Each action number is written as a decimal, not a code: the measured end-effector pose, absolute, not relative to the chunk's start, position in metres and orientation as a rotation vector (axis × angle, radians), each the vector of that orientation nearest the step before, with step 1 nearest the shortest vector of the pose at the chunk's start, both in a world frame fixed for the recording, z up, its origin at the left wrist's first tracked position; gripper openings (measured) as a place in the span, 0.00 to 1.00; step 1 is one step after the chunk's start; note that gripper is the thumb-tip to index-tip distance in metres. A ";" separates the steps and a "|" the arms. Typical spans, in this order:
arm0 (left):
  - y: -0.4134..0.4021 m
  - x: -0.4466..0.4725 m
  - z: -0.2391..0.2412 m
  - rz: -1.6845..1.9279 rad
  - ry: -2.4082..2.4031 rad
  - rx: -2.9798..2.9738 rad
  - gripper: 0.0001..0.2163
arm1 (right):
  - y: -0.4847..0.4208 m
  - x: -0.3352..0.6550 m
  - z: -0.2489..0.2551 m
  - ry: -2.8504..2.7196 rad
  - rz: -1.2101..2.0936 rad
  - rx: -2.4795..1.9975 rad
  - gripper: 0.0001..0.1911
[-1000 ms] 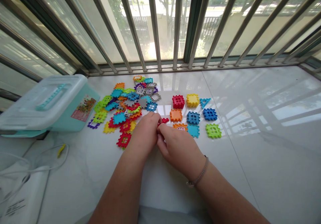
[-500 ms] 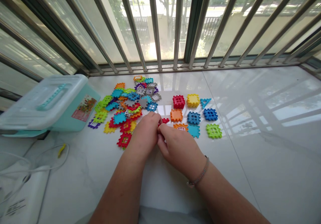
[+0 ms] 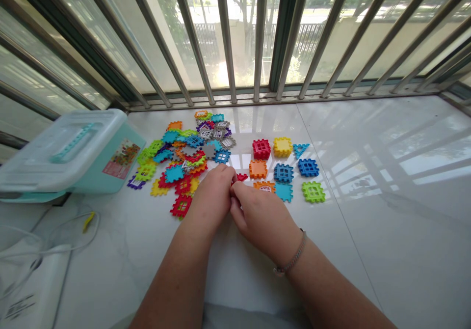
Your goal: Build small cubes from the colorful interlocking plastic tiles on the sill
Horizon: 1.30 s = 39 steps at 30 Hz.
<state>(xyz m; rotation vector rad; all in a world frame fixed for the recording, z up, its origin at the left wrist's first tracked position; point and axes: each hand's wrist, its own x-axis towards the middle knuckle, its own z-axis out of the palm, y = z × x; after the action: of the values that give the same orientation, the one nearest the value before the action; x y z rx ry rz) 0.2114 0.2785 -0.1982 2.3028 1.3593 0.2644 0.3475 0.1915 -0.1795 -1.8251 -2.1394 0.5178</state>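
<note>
My left hand [image 3: 214, 191] and my right hand [image 3: 262, 210] meet at the middle, fingers closed around a red plastic building tile [image 3: 233, 183] that shows only as a sliver between them. Just beyond the fingers a bit of red toothed edge [image 3: 242, 177] peeks out; whether it belongs to the same tile I cannot tell. Left of my left hand spreads a loose heap of interlocking tiles [image 3: 183, 185] in many colours. By my right hand lie an orange window tile [image 3: 264, 187] and a light blue tile [image 3: 284, 192], partly touching.
Sorted tiles stand farther right: a red stack [image 3: 261, 149], a yellow stack [image 3: 282, 147], a blue triangle [image 3: 300, 150] and a green window tile [image 3: 313, 192]. A lidded teal box [image 3: 106, 172] is at left, above a white power strip [image 3: 44, 285] with cables. Metal bars [image 3: 228, 39] line the back.
Both hands keep the same closed hold. The view has shifted very slightly; the tiles lie as before.
</note>
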 end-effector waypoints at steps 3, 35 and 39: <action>0.278 0.211 -0.197 0.268 1.361 2.302 0.08 | 0.192 0.348 -0.180 -2.140 0.516 -1.825 0.06; 0.280 0.210 -0.201 0.491 1.391 2.336 0.09 | 0.192 0.349 -0.184 -2.037 0.466 -1.727 0.04; 0.280 0.210 -0.202 0.606 1.368 2.362 0.10 | 0.191 0.350 -0.183 -1.989 0.479 -1.715 0.04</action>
<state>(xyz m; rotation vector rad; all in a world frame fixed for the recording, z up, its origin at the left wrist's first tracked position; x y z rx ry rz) 0.2102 0.2795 -0.2018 2.3621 1.3678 0.6057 0.3500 0.1915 -0.1834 -1.7149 -1.9892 0.4789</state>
